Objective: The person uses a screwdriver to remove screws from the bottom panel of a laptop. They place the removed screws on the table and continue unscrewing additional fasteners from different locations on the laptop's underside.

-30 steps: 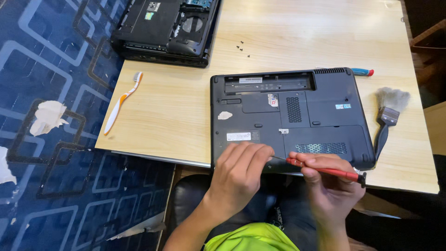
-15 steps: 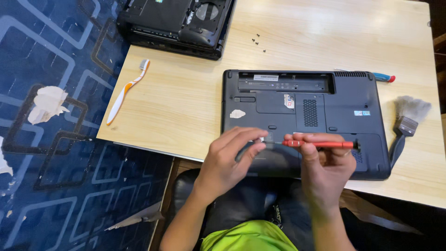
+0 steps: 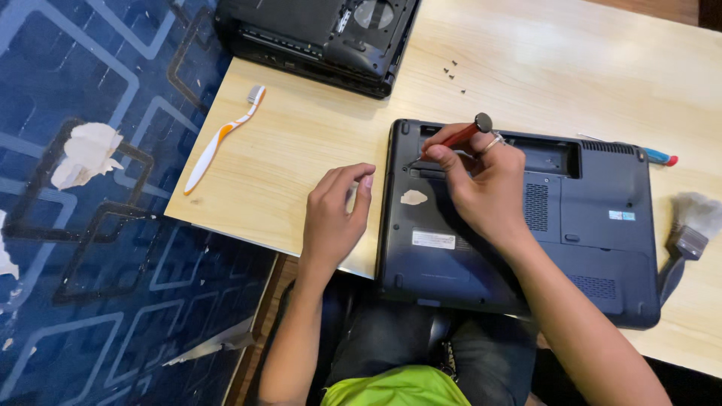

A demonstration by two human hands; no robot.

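With four loose screws (image 3: 452, 75) already on the desk (image 3: 316, 158), the right hand (image 3: 485, 188), grip clamped on the red screwdriver (image 3: 456, 137), works the upturned laptop (image 3: 571, 225); the left hand (image 3: 335, 214) rests empty.

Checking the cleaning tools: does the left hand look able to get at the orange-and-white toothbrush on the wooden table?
Probably yes: the left hand is empty, with bare tabletop between it and the orange-and-white toothbrush.

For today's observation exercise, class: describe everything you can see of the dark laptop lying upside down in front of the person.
The dark blue-grey laptop lies closed, base up, on the pale wooden table, its near edge overhanging the person's lap. Its plastic underside shows vent grilles, panel seams, an open recess along the far edge, small stickers and a pale torn patch. The right hand rests on it, pointing a red-handled screwdriver at its far left area. The left hand sits beside its left edge.
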